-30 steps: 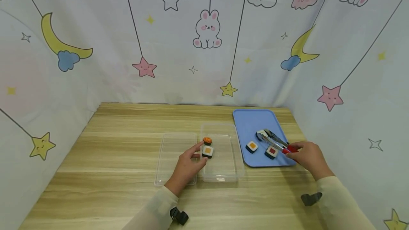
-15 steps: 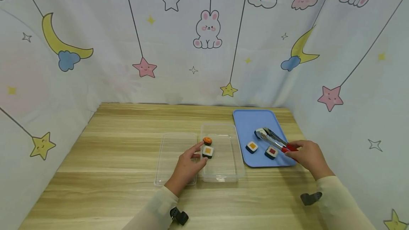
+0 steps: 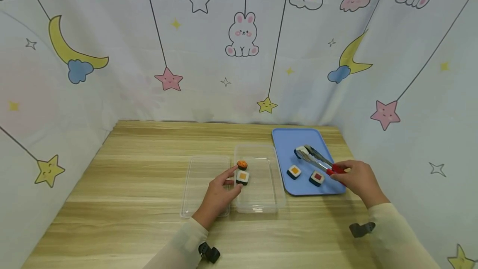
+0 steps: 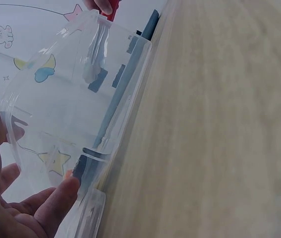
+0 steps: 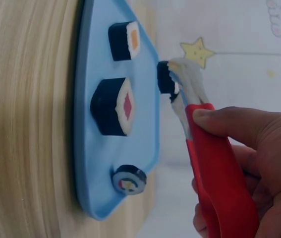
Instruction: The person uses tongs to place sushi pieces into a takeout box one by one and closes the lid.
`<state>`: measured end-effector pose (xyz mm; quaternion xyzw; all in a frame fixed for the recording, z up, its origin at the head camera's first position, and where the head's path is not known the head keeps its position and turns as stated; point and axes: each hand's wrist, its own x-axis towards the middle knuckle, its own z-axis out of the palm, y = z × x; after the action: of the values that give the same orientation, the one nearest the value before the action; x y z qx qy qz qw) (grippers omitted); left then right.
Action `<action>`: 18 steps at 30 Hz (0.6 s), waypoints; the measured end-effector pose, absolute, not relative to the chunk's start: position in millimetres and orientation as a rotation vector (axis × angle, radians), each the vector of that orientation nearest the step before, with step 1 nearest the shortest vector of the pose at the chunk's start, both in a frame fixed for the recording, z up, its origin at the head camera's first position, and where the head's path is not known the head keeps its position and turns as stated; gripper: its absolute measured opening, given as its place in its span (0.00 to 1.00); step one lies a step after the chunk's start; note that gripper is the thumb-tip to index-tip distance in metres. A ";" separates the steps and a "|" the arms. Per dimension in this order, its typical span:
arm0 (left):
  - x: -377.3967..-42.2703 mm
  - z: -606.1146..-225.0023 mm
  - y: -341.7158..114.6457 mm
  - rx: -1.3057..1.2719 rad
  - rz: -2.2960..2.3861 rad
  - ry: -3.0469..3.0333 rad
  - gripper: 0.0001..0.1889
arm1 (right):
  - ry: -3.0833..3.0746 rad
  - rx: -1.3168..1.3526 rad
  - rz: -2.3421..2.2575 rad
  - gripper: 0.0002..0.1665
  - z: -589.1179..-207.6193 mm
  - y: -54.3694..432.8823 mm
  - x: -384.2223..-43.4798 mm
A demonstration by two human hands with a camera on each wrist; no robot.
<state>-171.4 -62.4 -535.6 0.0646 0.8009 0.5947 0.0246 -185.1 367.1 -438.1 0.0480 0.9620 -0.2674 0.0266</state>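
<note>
My right hand (image 3: 360,179) grips red-handled metal tongs (image 5: 219,173). Their tips are closed on a toy sushi roll (image 5: 166,78), which hangs just above the blue tray (image 3: 298,138). On the tray lie a roll with a yellow-orange centre (image 3: 294,172) and one with a dark red centre (image 3: 317,178). A small round roll (image 5: 129,180) shows only in the right wrist view. My left hand (image 3: 218,196) touches the left wall of a clear plastic box (image 3: 257,209) with relaxed fingers. Inside the box sit an orange-topped sushi (image 3: 242,164) and a white roll with an orange square (image 3: 242,177).
A clear lid (image 3: 190,186) lies flat left of the box, partly behind my left hand. The tray stands close against the box's right side. A wooden table (image 3: 142,169) carries everything, with a printed cloth (image 3: 209,94) hanging behind and at both sides.
My right hand has shifted slightly up and to the left in the head view, carrying the tongs and the pinched roll. The left hand and the box have stayed put.
</note>
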 end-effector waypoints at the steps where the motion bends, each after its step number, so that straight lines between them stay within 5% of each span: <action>1: -171.3 -535.7 -62.4 0.199 1.841 2.478 0.33 | 2.975 0.142 -0.827 0.34 -437.4 366.5 -185.1; 18: -171.4 -534.0 -62.1 0.189 1.839 2.475 0.33 | 2.967 0.080 -0.893 0.33 -417.2 346.9 -184.9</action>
<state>-171.4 -62.1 -534.0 0.0612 0.8009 0.5951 0.0264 -184.9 346.9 -417.2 0.0258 0.9571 -0.2879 0.0211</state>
